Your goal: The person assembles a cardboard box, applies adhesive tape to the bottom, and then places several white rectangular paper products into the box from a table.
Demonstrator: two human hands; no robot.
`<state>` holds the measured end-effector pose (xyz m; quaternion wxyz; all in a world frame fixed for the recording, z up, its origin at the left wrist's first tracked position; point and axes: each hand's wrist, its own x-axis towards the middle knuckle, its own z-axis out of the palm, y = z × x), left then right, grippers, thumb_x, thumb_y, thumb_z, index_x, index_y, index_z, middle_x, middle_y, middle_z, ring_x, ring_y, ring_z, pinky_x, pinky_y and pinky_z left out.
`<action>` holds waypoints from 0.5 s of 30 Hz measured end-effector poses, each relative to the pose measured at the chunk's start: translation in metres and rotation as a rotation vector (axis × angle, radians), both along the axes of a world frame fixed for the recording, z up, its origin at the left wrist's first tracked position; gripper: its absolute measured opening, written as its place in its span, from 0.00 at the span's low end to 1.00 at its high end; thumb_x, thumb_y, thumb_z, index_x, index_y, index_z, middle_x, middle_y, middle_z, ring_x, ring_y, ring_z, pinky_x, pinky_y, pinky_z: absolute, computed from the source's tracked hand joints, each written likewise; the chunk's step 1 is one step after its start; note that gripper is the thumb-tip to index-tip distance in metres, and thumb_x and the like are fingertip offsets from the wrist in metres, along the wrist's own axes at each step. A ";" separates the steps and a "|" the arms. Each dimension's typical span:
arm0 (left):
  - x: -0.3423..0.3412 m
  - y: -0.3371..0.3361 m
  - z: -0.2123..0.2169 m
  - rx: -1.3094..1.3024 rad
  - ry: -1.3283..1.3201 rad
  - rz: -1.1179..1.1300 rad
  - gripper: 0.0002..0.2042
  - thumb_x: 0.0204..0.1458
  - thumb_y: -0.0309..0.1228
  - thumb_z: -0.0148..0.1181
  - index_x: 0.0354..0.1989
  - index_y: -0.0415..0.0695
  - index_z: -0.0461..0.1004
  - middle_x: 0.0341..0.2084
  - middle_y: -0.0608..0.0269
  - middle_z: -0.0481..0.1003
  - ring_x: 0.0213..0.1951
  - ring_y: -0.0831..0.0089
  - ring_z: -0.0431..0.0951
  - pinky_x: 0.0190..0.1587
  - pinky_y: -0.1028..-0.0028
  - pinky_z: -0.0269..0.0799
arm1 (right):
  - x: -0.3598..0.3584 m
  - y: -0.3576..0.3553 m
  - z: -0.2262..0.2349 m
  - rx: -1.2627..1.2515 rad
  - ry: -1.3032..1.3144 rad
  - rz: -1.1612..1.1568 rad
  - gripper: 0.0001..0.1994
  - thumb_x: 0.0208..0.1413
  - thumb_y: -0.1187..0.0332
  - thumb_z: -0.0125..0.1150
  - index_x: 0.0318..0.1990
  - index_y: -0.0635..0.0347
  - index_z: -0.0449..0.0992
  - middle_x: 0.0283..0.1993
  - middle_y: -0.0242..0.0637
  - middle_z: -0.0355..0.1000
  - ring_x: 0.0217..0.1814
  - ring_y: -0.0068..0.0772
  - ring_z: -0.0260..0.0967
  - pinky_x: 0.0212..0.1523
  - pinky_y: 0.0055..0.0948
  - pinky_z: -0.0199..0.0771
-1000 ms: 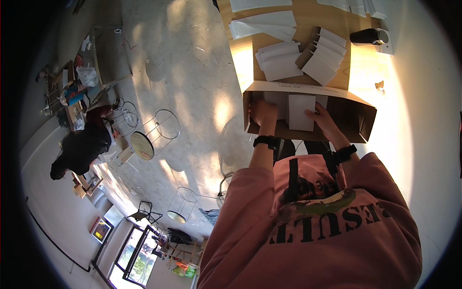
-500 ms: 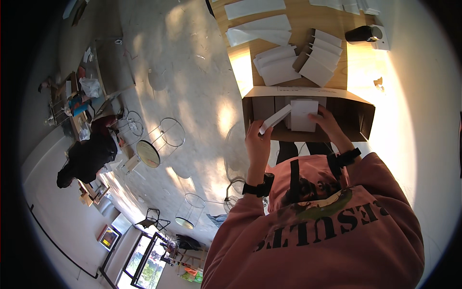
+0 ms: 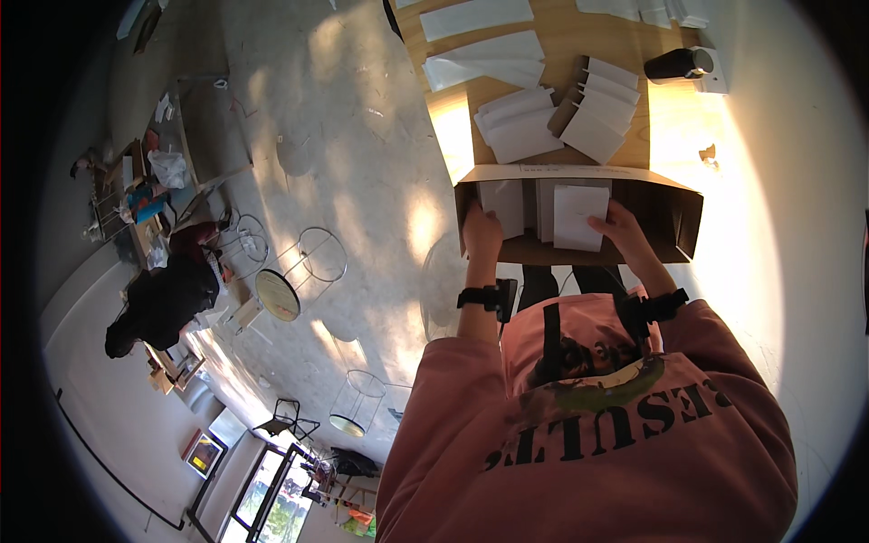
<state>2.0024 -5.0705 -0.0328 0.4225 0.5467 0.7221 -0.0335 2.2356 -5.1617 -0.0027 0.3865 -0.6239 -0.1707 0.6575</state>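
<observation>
An open cardboard box (image 3: 579,174) lies in front of me at the table's near edge, with thin white cartons standing in it. My left hand (image 3: 482,233) is inside its left end, fingers closed at the side of a white carton (image 3: 503,210); the fingertips are partly hidden. My right hand (image 3: 625,232) grips the right edge of another white carton (image 3: 577,219), thumb on its front face and fingers behind. More carton edges show between these two. The box's right end is dark inside.
On the wooden table (image 3: 507,98) beyond the box lie two fanned stacks of white cartons (image 3: 516,125) and flat white sheets (image 3: 484,59). A black cylinder (image 3: 674,63) lies at the right near the wall. Round stools (image 3: 277,295) stand on the floor at left; a person in black (image 3: 167,294) is farther off.
My left hand has lowered the tilted white carton into the left part of the box. My right hand and its carton have shifted slightly right.
</observation>
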 end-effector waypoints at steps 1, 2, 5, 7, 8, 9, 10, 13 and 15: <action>-0.001 -0.001 -0.013 0.049 0.043 -0.067 0.09 0.46 0.25 0.54 0.35 0.35 0.67 0.34 0.44 0.73 0.39 0.49 0.74 0.40 0.60 0.70 | -0.001 0.000 0.001 0.001 0.000 0.001 0.18 0.49 0.72 0.60 0.48 0.65 0.68 0.43 0.33 0.70 0.45 0.21 0.65 0.47 0.22 0.64; -0.004 -0.001 -0.023 0.100 0.093 -0.130 0.10 0.46 0.26 0.54 0.35 0.34 0.66 0.35 0.43 0.73 0.39 0.51 0.74 0.40 0.61 0.71 | -0.003 0.002 0.002 0.000 0.010 0.013 0.18 0.49 0.72 0.60 0.48 0.65 0.68 0.43 0.33 0.70 0.45 0.21 0.65 0.48 0.22 0.64; 0.000 -0.001 -0.039 0.029 0.180 -0.028 0.10 0.44 0.25 0.54 0.35 0.34 0.65 0.34 0.44 0.72 0.39 0.53 0.74 0.42 0.64 0.72 | -0.008 0.004 0.004 -0.002 0.022 0.024 0.18 0.49 0.72 0.60 0.48 0.65 0.67 0.44 0.33 0.69 0.46 0.21 0.65 0.48 0.22 0.64; 0.013 0.000 -0.034 -0.027 0.196 -0.008 0.12 0.44 0.24 0.54 0.38 0.34 0.64 0.37 0.43 0.70 0.41 0.53 0.73 0.42 0.65 0.72 | -0.006 0.001 0.003 -0.014 0.014 0.012 0.18 0.50 0.72 0.60 0.48 0.65 0.67 0.44 0.33 0.69 0.46 0.21 0.65 0.48 0.22 0.64; 0.020 0.001 -0.026 -0.079 0.220 0.015 0.15 0.43 0.22 0.54 0.41 0.34 0.64 0.40 0.42 0.68 0.43 0.53 0.72 0.43 0.66 0.72 | -0.005 0.001 0.004 -0.012 0.009 0.019 0.18 0.50 0.73 0.59 0.48 0.65 0.67 0.44 0.33 0.69 0.46 0.21 0.65 0.48 0.22 0.64; 0.028 -0.001 -0.018 -0.083 0.217 0.011 0.15 0.43 0.22 0.54 0.41 0.34 0.64 0.40 0.42 0.68 0.43 0.53 0.72 0.43 0.66 0.72 | -0.004 0.000 0.004 -0.010 0.004 0.027 0.17 0.50 0.73 0.59 0.48 0.65 0.67 0.44 0.33 0.69 0.46 0.21 0.65 0.49 0.22 0.63; 0.032 -0.006 -0.011 0.034 0.243 -0.022 0.18 0.42 0.21 0.54 0.44 0.35 0.63 0.44 0.42 0.65 0.47 0.53 0.68 0.44 0.66 0.72 | -0.004 0.001 0.005 -0.011 0.005 0.027 0.17 0.50 0.73 0.59 0.48 0.65 0.67 0.44 0.33 0.69 0.46 0.21 0.65 0.49 0.22 0.63; 0.032 -0.018 0.005 0.212 0.185 -0.196 0.23 0.41 0.20 0.54 0.50 0.37 0.61 0.52 0.45 0.60 0.54 0.52 0.62 0.47 0.65 0.70 | -0.004 0.001 0.005 -0.002 0.016 0.039 0.17 0.50 0.73 0.59 0.48 0.65 0.67 0.44 0.33 0.68 0.47 0.21 0.64 0.49 0.22 0.63; 0.028 -0.023 -0.003 0.275 0.100 -0.336 0.25 0.41 0.21 0.53 0.53 0.38 0.60 0.55 0.46 0.57 0.57 0.51 0.58 0.49 0.64 0.68 | -0.004 0.000 0.002 0.023 0.019 0.051 0.17 0.50 0.73 0.59 0.48 0.65 0.67 0.44 0.33 0.68 0.47 0.22 0.64 0.49 0.22 0.63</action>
